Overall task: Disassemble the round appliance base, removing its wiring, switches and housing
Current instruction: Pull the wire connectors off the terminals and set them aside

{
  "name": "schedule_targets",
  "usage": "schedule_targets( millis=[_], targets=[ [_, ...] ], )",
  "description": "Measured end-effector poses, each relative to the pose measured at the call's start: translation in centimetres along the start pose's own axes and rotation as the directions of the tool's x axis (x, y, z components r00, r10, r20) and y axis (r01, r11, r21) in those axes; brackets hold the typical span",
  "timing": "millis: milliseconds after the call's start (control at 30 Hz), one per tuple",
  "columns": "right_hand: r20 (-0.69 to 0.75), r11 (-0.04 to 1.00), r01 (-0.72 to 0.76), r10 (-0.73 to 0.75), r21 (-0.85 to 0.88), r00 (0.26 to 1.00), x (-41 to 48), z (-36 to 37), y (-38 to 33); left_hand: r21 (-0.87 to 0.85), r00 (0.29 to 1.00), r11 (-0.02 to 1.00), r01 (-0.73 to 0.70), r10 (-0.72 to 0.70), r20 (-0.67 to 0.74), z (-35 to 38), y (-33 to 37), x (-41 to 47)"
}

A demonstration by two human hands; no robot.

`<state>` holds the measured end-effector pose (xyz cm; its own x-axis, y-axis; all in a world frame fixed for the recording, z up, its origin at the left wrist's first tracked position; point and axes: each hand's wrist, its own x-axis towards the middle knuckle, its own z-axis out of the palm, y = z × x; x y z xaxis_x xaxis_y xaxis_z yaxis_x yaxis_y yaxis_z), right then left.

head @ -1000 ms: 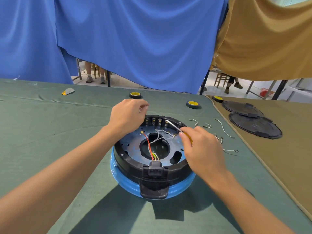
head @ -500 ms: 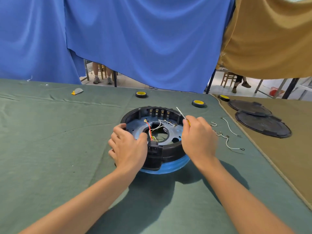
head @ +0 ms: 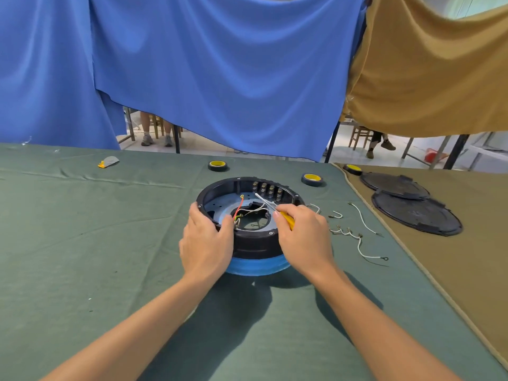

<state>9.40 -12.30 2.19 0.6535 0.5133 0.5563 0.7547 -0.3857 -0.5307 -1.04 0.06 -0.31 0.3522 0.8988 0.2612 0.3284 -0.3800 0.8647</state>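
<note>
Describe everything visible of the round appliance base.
The round appliance base sits on the green cloth, open side up: a black plastic ring over a blue lower band, with a bluish metal plate and central hole inside. Red, white and yellow-green wires cross the middle; a row of switches lines the far wall. The left hand grips its near-left rim; the right hand holds a yellow-handled screwdriver whose shaft reaches inside.

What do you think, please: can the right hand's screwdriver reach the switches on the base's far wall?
Probably yes: the right hand holds the screwdriver, its tip close to the switches; the base is open above, only loose wires nearby.
</note>
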Motion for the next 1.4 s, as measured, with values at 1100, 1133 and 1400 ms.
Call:
schedule_targets(
  millis=[1100, 1133, 1400],
  targets=[
    [0.084, 0.945, 0.318, -0.312, -0.073, 0.946, 0.9, 0.0, -3.2, -0.347, 0.943, 0.934, -0.085, 0.188, 0.276, 0.3, -4.1, 9.1],
    [0.104, 0.942, 0.325, -0.316, -0.086, 0.943, 0.8, 0.2, -3.4, -0.332, 0.939, 0.937, -0.112, 0.209, 0.273, 0.2, -4.0, 9.0],
    [0.12, 0.931, 0.352, -0.341, -0.094, 0.932, 0.9, 0.9, -4.3, -0.21, 0.919, 0.955, -0.208, 0.264, 0.294, -0.4, -3.1, 8.4]
  ],
)
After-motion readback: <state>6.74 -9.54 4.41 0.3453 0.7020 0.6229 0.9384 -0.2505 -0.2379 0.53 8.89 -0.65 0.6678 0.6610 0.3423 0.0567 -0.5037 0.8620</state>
